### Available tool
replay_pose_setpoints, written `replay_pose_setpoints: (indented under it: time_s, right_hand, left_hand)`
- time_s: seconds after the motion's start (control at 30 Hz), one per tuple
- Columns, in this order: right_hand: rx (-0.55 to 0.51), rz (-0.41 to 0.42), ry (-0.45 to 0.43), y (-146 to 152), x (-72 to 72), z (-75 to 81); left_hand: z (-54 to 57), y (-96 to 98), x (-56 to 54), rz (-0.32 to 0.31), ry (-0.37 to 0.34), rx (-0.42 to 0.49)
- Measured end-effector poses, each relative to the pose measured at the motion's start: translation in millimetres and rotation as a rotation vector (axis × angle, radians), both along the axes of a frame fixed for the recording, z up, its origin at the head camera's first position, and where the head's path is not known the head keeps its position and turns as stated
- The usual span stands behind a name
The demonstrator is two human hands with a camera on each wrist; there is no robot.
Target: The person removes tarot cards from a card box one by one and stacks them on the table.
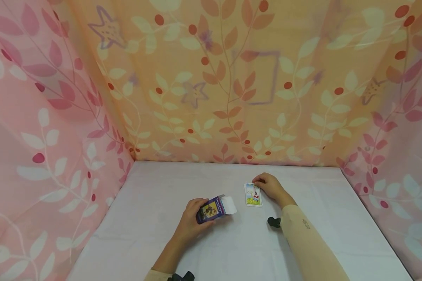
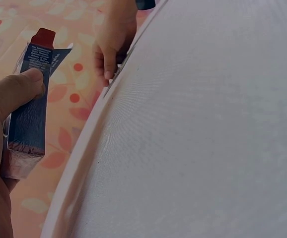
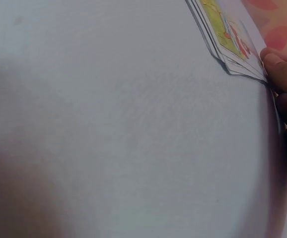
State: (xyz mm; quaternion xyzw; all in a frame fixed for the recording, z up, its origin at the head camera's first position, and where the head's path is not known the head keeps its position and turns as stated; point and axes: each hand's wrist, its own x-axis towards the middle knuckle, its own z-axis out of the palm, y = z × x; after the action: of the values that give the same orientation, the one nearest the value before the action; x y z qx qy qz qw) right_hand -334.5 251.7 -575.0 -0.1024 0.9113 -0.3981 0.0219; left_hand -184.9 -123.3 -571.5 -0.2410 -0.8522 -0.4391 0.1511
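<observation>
In the head view my left hand grips a dark blue card box with a picture on its front. The box's white end flap hangs open to the right. Seen from the left wrist, the thumb presses the box's narrow printed side, and a red flap stands up at its end. A small stack of illustrated cards lies face up on the table, slightly fanned. My right hand pinches the stack's far right corner, its thumb at the card edge in the right wrist view.
A white cloth covers the table. Patterned fabric walls, an orange one at the back and pink ones at the sides, enclose it. Black wrist camera mounts sit on both forearms.
</observation>
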Motion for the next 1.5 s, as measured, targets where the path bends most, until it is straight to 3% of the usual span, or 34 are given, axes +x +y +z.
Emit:
replay_pose_setpoints:
  time_s: [0.3,0.47,0.73,1.17,1.5]
  right_hand:
    - [-0.029,-0.008,-0.02,0.1,1.5,6.3]
    - [-0.06,-0.024,-0.063,-1.6,8.3,15.8]
    - [-0.061,-0.053,-0.059,-7.3,22.6,28.0]
    - [-0.048,-0.062,0.127,-23.0,54.3,43.5]
    - [-0.125,-0.117,0.165,-38.9,79.7,59.9]
  left_hand:
    - [-0.7,-0.7,-0.3,0.002,-0.052,0.011]
    - [-0.9,-1.3,1.1,0.008,-0.06,0.013]
    - [-1.0,-1.4,0.9,0.016,-0.041,0.003]
    - [-1.5,-0.4,0.5,0.016,-0.018,-0.009]
    - [-2.7,-0.6,0.8,0.028,-0.007,-0.016]
